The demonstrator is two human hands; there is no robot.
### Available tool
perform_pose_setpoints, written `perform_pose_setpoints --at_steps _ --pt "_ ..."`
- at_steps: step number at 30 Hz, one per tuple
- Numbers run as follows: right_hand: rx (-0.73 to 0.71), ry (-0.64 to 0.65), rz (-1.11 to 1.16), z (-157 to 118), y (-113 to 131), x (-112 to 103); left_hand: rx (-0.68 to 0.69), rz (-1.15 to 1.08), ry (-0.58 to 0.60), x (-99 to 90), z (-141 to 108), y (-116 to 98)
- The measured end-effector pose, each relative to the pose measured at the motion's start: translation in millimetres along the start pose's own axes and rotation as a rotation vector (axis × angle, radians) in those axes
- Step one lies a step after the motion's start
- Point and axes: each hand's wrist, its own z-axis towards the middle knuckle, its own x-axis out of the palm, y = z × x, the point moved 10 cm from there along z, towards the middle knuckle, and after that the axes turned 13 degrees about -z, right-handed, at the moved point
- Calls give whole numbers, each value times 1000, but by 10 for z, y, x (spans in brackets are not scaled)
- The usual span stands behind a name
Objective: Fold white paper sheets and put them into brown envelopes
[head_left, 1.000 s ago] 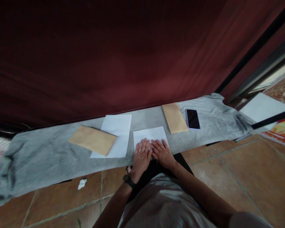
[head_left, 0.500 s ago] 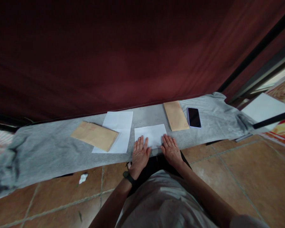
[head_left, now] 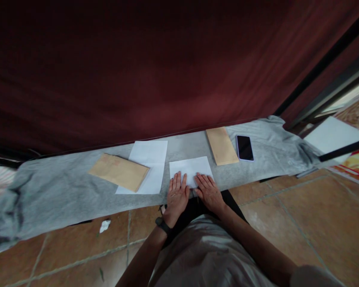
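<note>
A white sheet of paper [head_left: 190,166], apparently folded, lies in front of me at the near edge of the cloth-covered surface. My left hand [head_left: 177,195] rests flat on its near left part, fingers stretched out. On the near right part lies my right hand [head_left: 209,192], also flat with fingers extended. To the left is another white sheet [head_left: 155,167] with a crease across it, partly covered by a brown envelope [head_left: 119,171]. Brown envelopes, or a single one [head_left: 221,146], lie beyond my right hand; I cannot tell how many.
A phone [head_left: 244,148] lies face up right of the envelope. Grey cloth [head_left: 62,187] covers the long narrow surface, bunched at both ends. A dark red curtain [head_left: 155,79] hangs behind it. A scrap of white paper [head_left: 104,226] is on the tiled floor [head_left: 83,247].
My right hand has slid left across the folded sheet, closer to my left hand. My left hand stays in nearly the same place.
</note>
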Motion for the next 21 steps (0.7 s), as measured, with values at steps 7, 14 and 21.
perform_pose_setpoints --at_steps 7,14,21 --pt "41 25 -28 -39 -105 2 58 -63 75 118 270 -210" --pt "34 27 -40 -43 -99 29 9 -72 66 171 662 -31" --pt "27 10 -49 -64 -105 74 -119 -23 24 92 821 376"
